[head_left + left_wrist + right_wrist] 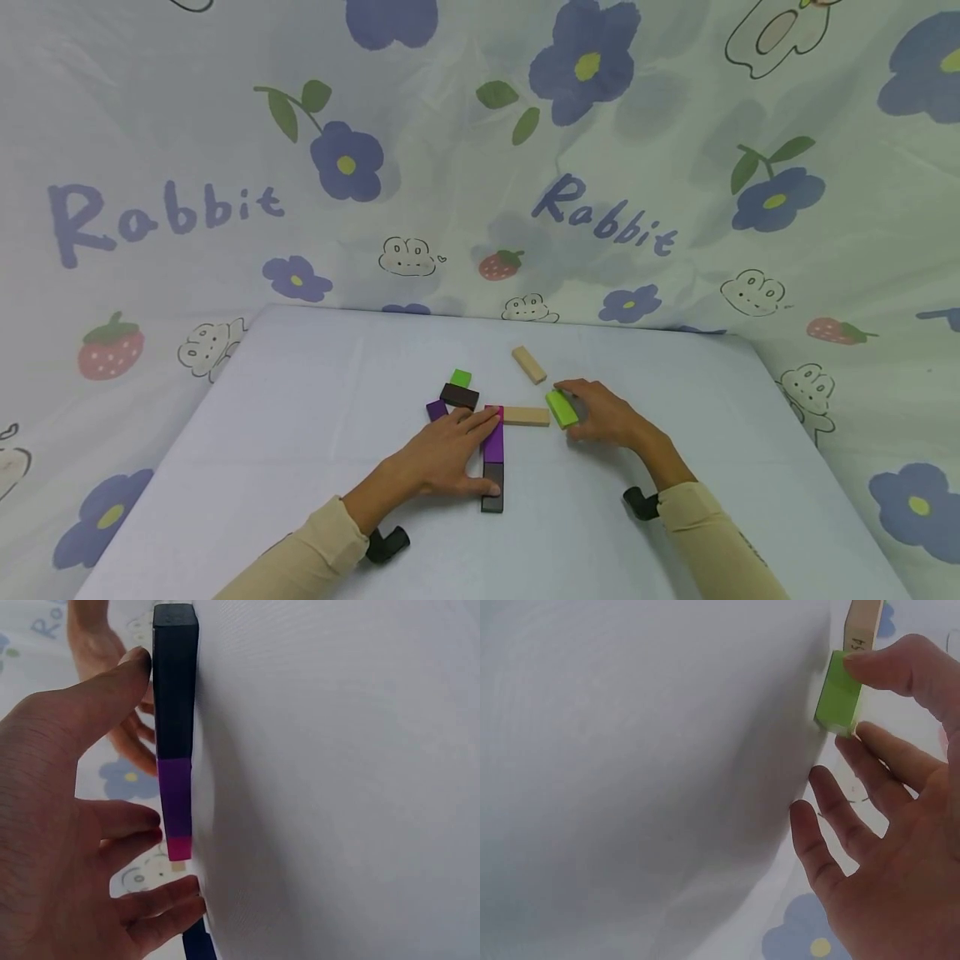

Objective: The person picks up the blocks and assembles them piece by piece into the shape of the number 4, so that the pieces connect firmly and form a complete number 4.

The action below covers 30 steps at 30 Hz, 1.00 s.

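At far left of the head view, your left sleeve (307,554) is cut off by the bottom edge, with a black wrist fitting (388,545) beside it, partly behind the cuff. Next comes a dark purple block (437,409) on the white table (247,500); your left hand (447,454) hides its near end. A dark brown block (459,397) sits just beyond your knuckles, and a small green block (461,378) shows behind it, its near side covered.

Your left hand is open, fingers spread and fairly straight, thumb and fingertips resting along a row of three: a black block (493,472) nearest you, a purple block (493,447), then a magenta block (179,848), which your fingers partly cover in the head view.

Right of the row's far end, a wooden block (527,417) lies crosswise; another wooden block (529,364) lies tilted farther back. Just beside the crosswise one is the light green block (562,409), its two ends pinched between your right hand's (609,417) thumb and index finger, the other fingers apart from it. You cannot tell whether it touches the table. At far right, your right sleeve (720,542) runs out of frame.
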{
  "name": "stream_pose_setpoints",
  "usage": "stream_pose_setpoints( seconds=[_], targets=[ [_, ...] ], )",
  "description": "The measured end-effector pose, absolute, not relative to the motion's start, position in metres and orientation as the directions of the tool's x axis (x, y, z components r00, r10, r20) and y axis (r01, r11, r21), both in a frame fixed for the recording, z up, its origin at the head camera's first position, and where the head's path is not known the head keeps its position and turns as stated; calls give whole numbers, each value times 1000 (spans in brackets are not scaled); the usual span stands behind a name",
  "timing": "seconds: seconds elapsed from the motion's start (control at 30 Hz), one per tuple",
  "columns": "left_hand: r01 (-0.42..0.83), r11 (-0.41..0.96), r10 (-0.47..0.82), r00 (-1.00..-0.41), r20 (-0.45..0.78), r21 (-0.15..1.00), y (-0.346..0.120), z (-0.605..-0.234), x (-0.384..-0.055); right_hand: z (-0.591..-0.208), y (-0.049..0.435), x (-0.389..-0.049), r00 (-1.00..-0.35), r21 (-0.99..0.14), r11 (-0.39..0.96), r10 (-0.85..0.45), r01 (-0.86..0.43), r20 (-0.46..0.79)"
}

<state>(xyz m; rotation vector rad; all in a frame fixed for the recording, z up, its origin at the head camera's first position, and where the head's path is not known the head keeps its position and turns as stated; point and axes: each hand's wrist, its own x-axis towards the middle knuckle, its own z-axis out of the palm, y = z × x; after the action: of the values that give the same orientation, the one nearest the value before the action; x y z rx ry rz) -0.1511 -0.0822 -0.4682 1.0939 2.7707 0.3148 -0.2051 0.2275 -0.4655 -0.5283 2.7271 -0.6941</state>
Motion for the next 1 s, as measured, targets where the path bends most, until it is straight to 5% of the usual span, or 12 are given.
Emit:
stream_pose_setpoints(
  seconds=[1.0],
  targets=[
    [645, 728, 675, -733, -81, 231, -81, -467, -150, -465, 230, -207, -887, -464, 823, -438, -329, -147]
  ],
)
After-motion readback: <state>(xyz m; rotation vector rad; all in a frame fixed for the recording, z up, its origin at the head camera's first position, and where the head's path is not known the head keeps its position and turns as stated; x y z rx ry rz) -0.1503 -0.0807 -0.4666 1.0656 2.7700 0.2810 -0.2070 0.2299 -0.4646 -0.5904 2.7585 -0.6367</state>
